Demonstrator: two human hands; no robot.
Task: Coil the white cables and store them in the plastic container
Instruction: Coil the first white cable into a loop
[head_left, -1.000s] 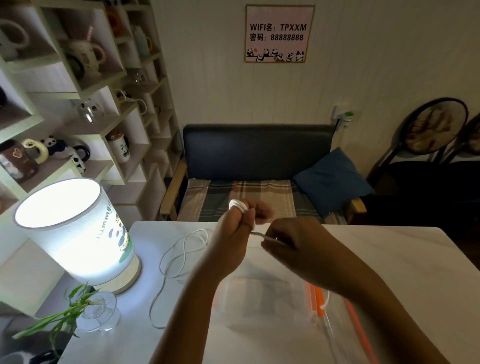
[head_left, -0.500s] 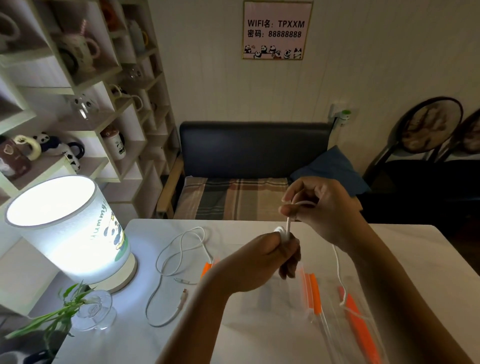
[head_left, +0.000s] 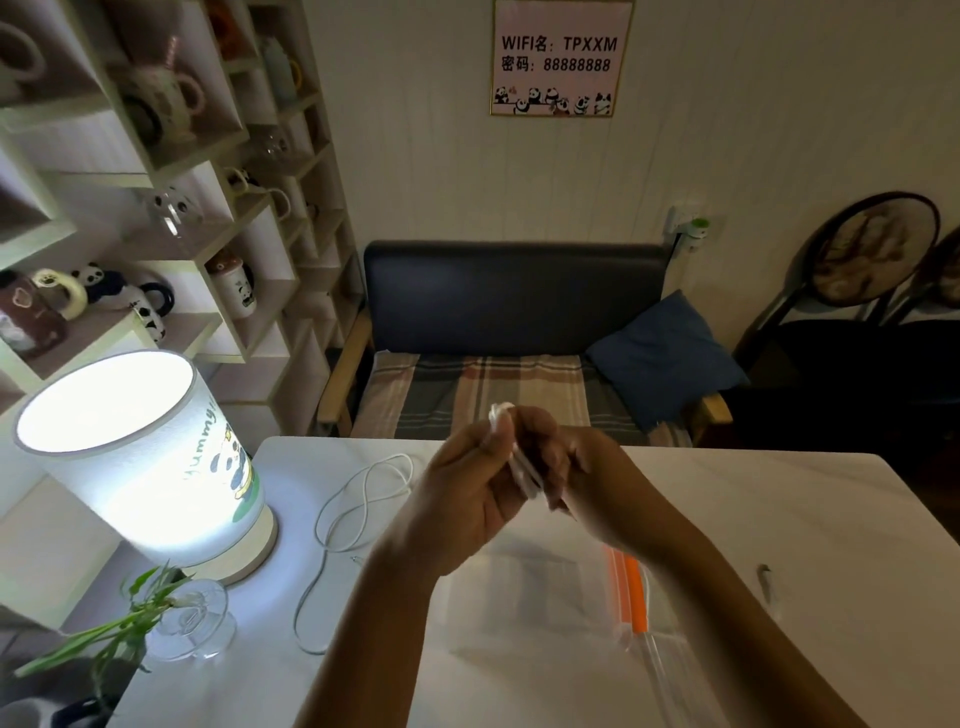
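Above the white table (head_left: 779, 519), my left hand (head_left: 467, 488) holds a small coil of white cable (head_left: 511, 447), its loops sticking out above the fingers. My right hand (head_left: 587, 478) is pressed against the coil from the right and pinches the same cable. A second white cable (head_left: 358, 509) lies in loose loops on the table to the left of my hands. Under my forearms lies a clear plastic zip bag (head_left: 545, 597) with an orange seal strip (head_left: 631, 592).
A lit cylindrical lamp (head_left: 140, 462) stands at the table's left edge, with a small glass vase and green plant (head_left: 187, 618) in front of it. Shelves of mugs line the left wall. A dark bench with a blue cushion (head_left: 660, 364) sits beyond the table.
My right hand, which was raised and pulling the cable up half a second ago, has come down against my left hand. My left hand has lifted with the coil.
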